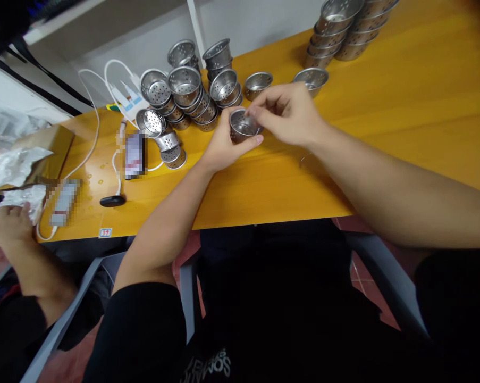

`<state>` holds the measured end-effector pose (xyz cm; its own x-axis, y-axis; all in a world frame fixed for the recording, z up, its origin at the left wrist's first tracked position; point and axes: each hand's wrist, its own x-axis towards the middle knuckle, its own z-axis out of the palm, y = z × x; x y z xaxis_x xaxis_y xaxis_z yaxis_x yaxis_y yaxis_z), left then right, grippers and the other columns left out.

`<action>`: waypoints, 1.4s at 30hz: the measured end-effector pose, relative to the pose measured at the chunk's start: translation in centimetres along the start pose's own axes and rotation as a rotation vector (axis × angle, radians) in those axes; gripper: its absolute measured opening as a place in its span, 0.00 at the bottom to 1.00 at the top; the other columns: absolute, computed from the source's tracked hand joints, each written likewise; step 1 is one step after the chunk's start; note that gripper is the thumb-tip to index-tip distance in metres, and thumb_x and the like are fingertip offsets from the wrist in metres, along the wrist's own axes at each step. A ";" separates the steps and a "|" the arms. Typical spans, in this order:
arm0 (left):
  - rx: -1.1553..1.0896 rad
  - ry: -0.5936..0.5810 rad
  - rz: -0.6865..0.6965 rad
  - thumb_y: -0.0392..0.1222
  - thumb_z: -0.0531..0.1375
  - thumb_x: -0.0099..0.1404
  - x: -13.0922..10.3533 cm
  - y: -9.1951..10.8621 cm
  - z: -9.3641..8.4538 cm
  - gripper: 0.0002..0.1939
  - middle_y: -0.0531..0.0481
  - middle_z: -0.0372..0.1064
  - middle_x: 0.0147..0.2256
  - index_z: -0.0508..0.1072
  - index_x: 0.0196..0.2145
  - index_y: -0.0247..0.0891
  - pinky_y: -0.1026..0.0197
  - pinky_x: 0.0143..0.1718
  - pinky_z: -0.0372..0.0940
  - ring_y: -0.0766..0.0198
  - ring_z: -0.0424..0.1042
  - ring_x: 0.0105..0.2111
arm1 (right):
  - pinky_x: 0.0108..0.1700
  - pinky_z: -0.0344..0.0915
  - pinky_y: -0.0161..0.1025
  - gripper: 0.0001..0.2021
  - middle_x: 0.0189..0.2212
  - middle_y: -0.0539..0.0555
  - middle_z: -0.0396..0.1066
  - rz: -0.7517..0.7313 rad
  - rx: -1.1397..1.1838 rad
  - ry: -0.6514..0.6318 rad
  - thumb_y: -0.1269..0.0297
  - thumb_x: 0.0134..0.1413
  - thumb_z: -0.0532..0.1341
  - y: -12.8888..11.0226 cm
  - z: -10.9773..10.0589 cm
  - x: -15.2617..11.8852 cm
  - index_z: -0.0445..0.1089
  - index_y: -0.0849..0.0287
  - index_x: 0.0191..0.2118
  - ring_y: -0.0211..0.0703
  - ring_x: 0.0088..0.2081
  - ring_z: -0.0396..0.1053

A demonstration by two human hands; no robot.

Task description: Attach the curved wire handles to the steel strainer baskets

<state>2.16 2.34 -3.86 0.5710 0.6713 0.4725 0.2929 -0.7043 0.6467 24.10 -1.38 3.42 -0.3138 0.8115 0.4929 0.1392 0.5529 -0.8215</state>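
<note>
The cup [243, 127], a metal one with small holes, is held above the near part of the table [403, 133], mouth up and tilted a little, in front of the stacked cups [186, 88]. It is grasped by the left hand [224, 143], with the thumb laid along the near side and the fingers wrapped round the far side, so the mouth is left uncovered. The right hand [289, 117] is brought in from the other side, its thumb and forefinger drawn together at the rim; whether anything small is pinched between them cannot be told. For close work at the rim, the cup is best kept firm in the left grip, since a smooth, round wall could turn if it were pressed from one side only. Force from the right fingertips should be kept light and be met by the left fingers opposite, and the rim is better touched with the pads than slid along, in case its edge is sharp. Elbow room should be minded too: two single cups [258, 85] stand just beyond the hands, and the stacks, some of them leaning, could be toppled by a wide swing of the left knuckles.
</note>
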 end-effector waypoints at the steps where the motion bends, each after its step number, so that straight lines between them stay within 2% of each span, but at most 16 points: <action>1: -0.020 0.005 -0.010 0.74 0.61 0.68 0.0 -0.2 -0.1 0.47 0.44 0.64 0.61 0.47 0.71 0.47 0.41 0.74 0.58 0.53 0.70 0.65 | 0.33 0.64 0.44 0.18 0.29 0.52 0.73 0.009 0.052 -0.060 0.44 0.60 0.77 -0.4 -0.3 0.0 0.79 0.53 0.38 0.43 0.30 0.66; 4: -0.077 0.016 -0.054 0.73 0.62 0.67 -0.1 -0.2 -0.5 0.42 0.45 0.68 0.58 0.56 0.66 0.45 0.43 0.70 0.66 0.55 0.74 0.60 | 0.35 0.69 0.41 0.23 0.30 0.50 0.75 0.075 0.199 -0.216 0.44 0.52 0.82 -1.2 -1.0 -0.1 0.76 0.53 0.40 0.44 0.34 0.70; 8: -0.105 0.005 -0.067 0.74 0.65 0.64 -0.1 0.1 -0.5 0.46 0.43 0.67 0.61 0.55 0.66 0.44 0.45 0.67 0.69 0.55 0.74 0.60 | 0.30 0.67 0.38 0.25 0.26 0.48 0.71 0.170 0.340 -0.232 0.53 0.46 0.86 -0.8 -1.3 -0.2 0.72 0.55 0.38 0.41 0.29 0.68; 11: -0.064 0.002 -0.049 0.76 0.65 0.63 -0.1 0.2 -0.4 0.49 0.42 0.65 0.62 0.53 0.66 0.43 0.44 0.70 0.65 0.53 0.72 0.62 | 0.26 0.63 0.38 0.24 0.23 0.46 0.69 0.204 0.354 -0.223 0.53 0.48 0.85 0.0 -1.3 -0.1 0.71 0.55 0.37 0.38 0.25 0.64; 17: 0.017 -0.032 -0.046 0.77 0.62 0.65 -0.2 0.1 -0.4 0.48 0.41 0.63 0.62 0.51 0.67 0.43 0.41 0.73 0.61 0.51 0.70 0.64 | 0.22 0.57 0.39 0.24 0.23 0.48 0.70 0.152 0.244 -0.253 0.46 0.49 0.84 0.3 -1.3 0.0 0.74 0.53 0.35 0.38 0.22 0.61; 22: 0.033 -0.022 -0.038 0.77 0.62 0.65 -0.3 -0.1 -0.5 0.47 0.42 0.64 0.60 0.52 0.65 0.44 0.42 0.71 0.63 0.52 0.72 0.62 | 0.22 0.57 0.39 0.23 0.23 0.49 0.70 0.135 0.214 -0.258 0.46 0.48 0.84 0.0 -1.1 0.1 0.75 0.53 0.34 0.38 0.22 0.61; 28: 0.051 -0.025 -0.043 0.77 0.63 0.64 -0.3 -0.2 -0.6 0.47 0.42 0.64 0.60 0.54 0.65 0.43 0.41 0.73 0.61 0.51 0.71 0.63 | 0.22 0.56 0.37 0.22 0.22 0.49 0.69 0.136 0.208 -0.244 0.48 0.48 0.84 0.1 -0.9 0.1 0.75 0.54 0.33 0.39 0.22 0.62; 34: 0.012 -0.018 -0.060 0.78 0.63 0.63 -0.2 0.2 -0.8 0.48 0.43 0.66 0.58 0.54 0.65 0.42 0.43 0.70 0.64 0.53 0.72 0.60 | 0.23 0.55 0.38 0.23 0.23 0.50 0.69 0.108 0.169 -0.289 0.40 0.53 0.79 0.3 -1.2 0.0 0.79 0.54 0.36 0.38 0.22 0.61; 36: 0.009 0.000 -0.075 0.78 0.63 0.63 -0.1 0.2 -0.8 0.48 0.42 0.66 0.59 0.54 0.65 0.44 0.43 0.70 0.65 0.53 0.72 0.61 | 0.25 0.59 0.40 0.25 0.26 0.51 0.72 0.085 0.158 -0.248 0.37 0.55 0.78 0.4 -1.1 0.0 0.79 0.54 0.41 0.40 0.24 0.63; 38: -0.004 0.033 -0.091 0.78 0.64 0.62 0.0 0.0 -0.8 0.48 0.42 0.67 0.60 0.54 0.65 0.45 0.43 0.69 0.66 0.53 0.73 0.60 | 0.29 0.62 0.42 0.26 0.33 0.53 0.76 0.047 0.122 -0.148 0.37 0.54 0.78 0.5 -1.1 0.0 0.78 0.52 0.44 0.41 0.27 0.64; 40: -0.016 0.061 -0.101 0.78 0.65 0.61 0.0 -0.5 -0.9 0.49 0.40 0.67 0.60 0.54 0.65 0.45 0.43 0.67 0.68 0.53 0.74 0.59 | 0.33 0.64 0.44 0.24 0.39 0.54 0.77 0.007 0.033 -0.047 0.38 0.55 0.78 0.5 -1.1 -0.1 0.77 0.50 0.44 0.43 0.31 0.65; 42: -0.019 0.072 -0.103 0.77 0.65 0.62 0.0 -1.0 -0.9 0.49 0.40 0.68 0.61 0.52 0.67 0.46 0.42 0.68 0.67 0.52 0.74 0.60 | 0.37 0.65 0.46 0.20 0.42 0.56 0.76 -0.037 -0.081 -0.018 0.39 0.58 0.77 0.5 -1.1 -0.2 0.77 0.49 0.41 0.46 0.34 0.66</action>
<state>1.18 3.29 -3.97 0.4815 0.7555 0.4443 0.3320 -0.6264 0.7053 25.25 -1.04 3.19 -0.3370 0.7869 0.5169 0.2023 0.5968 -0.7765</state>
